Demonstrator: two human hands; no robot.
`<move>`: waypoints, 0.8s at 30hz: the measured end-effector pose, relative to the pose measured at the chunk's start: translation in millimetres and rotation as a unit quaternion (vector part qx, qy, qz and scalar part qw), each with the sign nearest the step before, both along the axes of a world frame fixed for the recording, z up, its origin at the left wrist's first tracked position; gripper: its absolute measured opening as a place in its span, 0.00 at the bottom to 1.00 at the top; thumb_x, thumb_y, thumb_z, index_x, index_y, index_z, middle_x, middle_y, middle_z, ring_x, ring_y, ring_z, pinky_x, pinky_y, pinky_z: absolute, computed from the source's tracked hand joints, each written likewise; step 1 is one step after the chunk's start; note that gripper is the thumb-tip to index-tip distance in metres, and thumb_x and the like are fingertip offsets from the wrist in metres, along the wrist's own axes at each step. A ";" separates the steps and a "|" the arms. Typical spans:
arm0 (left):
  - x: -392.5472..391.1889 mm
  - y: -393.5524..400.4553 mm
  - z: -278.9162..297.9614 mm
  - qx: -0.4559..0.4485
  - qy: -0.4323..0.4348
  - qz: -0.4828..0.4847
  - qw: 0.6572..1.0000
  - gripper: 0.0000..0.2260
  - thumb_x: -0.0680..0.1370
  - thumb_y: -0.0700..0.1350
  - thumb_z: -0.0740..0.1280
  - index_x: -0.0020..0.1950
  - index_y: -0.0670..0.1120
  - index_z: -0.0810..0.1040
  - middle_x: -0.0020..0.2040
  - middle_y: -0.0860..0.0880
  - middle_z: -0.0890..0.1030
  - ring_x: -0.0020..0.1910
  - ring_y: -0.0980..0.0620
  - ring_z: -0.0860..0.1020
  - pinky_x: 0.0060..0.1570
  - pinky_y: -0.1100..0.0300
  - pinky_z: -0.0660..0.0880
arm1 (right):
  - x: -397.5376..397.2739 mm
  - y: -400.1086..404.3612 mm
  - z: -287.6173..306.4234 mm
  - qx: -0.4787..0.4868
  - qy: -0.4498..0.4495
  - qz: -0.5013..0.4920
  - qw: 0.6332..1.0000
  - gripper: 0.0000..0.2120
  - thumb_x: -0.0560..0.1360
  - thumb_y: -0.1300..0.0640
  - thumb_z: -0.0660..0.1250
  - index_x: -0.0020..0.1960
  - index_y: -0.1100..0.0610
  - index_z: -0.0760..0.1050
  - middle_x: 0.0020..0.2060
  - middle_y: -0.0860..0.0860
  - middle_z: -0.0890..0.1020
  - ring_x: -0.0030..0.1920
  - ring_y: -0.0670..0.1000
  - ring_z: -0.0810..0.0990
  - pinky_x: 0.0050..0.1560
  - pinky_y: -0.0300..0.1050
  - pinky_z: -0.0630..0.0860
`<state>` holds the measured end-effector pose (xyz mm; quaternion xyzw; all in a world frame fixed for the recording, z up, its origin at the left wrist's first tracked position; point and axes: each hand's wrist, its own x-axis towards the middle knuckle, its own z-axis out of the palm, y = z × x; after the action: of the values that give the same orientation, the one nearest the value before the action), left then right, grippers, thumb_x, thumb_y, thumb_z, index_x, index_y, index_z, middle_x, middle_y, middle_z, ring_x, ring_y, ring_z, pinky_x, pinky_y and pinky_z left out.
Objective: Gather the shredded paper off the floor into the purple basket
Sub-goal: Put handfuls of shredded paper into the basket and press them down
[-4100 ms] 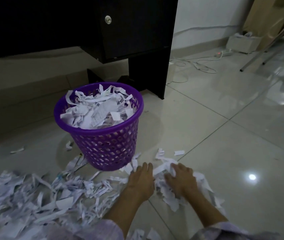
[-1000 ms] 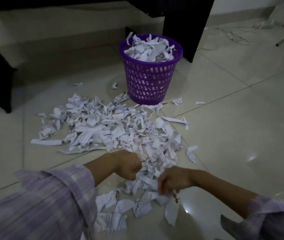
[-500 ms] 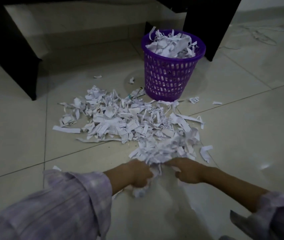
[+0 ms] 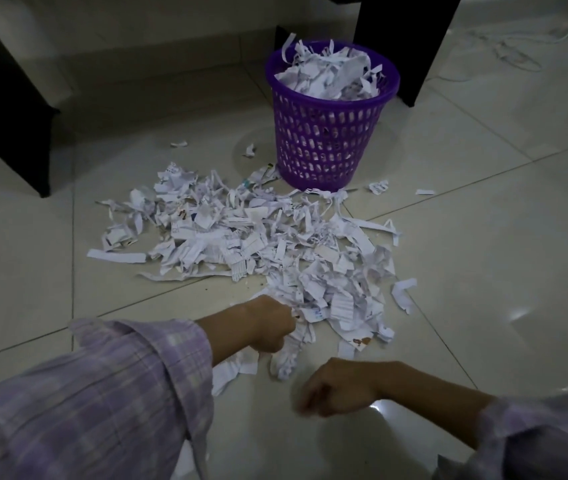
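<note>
Print shows as faint lines on many scraps of the shredded paper (image 4: 258,244), but it is too small and dim to read, and no brand or label can be made out anywhere. The left hand (image 4: 268,323) sits at lower centre of the frame, fist-like, its fingers curled round a bunch of strips at the near edge of the pile, with some of those strips hanging below the knuckles. The right hand (image 4: 338,388) is lower and to the right of it, just apart from the paper, its fingers curled under and blurred; it seems to hold nothing, though I cannot tell for sure. Both forearms come in from the bottom corners, each in a pale lilac checked sleeve (image 4: 102,393) pushed back from the wrist. The paper lies spread across the tiled floor (image 4: 483,271) through the middle of the frame, its far edge touching the foot of the purple basket (image 4: 324,140), which stands upright at upper centre, heaped above its rim with more shreds. A dark furniture leg (image 4: 403,39) rises just behind the basket, and white cables (image 4: 518,53) trail in the upper right
</note>
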<state>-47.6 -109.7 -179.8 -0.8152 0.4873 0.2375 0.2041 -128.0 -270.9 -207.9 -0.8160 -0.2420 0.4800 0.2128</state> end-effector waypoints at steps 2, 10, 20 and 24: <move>6.9 7.8 1.2 -0.012 -0.019 0.002 1.000 0.13 0.80 0.43 0.57 0.59 0.39 0.75 0.58 0.40 0.76 0.55 0.42 0.76 0.46 0.53 0.71 | 4.9 14.9 -6.2 0.007 -0.008 0.010 1.000 0.21 0.76 0.61 0.65 0.69 0.55 0.73 0.64 0.54 0.77 0.63 0.52 0.74 0.64 0.43 0.69; 24.4 65.5 13.7 -0.049 -0.073 0.131 0.987 0.14 0.81 0.45 0.55 0.63 0.41 0.71 0.62 0.41 0.72 0.60 0.42 0.72 0.50 0.53 0.70 | 71.1 42.0 3.8 0.049 -0.189 -0.096 0.976 0.14 0.75 0.66 0.62 0.59 0.61 0.77 0.57 0.57 0.79 0.57 0.56 0.78 0.55 0.42 0.72; -14.1 154.1 10.9 0.025 -0.068 0.213 0.974 0.13 0.81 0.44 0.55 0.63 0.42 0.71 0.62 0.42 0.72 0.60 0.43 0.74 0.51 0.53 0.71 | 0.0 161.4 -34.6 0.147 -0.303 0.270 0.902 0.23 0.74 0.49 0.69 0.67 0.55 0.75 0.73 0.58 0.66 0.74 0.58 0.62 0.73 0.60 0.53; -23.9 164.6 5.1 0.040 -0.061 0.220 0.973 0.13 0.81 0.44 0.56 0.64 0.42 0.70 0.62 0.42 0.72 0.60 0.42 0.73 0.53 0.51 0.71 | 22.6 166.2 -45.6 0.118 -0.353 0.339 0.864 0.11 0.64 0.52 0.77 0.45 0.51 0.83 0.52 0.55 0.83 0.55 0.58 0.80 0.61 0.60 0.73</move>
<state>-71.5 55.0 -174.7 -0.9065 0.2730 0.2455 0.2084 -105.4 -104.7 -253.5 -0.7672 -0.6177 0.1700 0.0314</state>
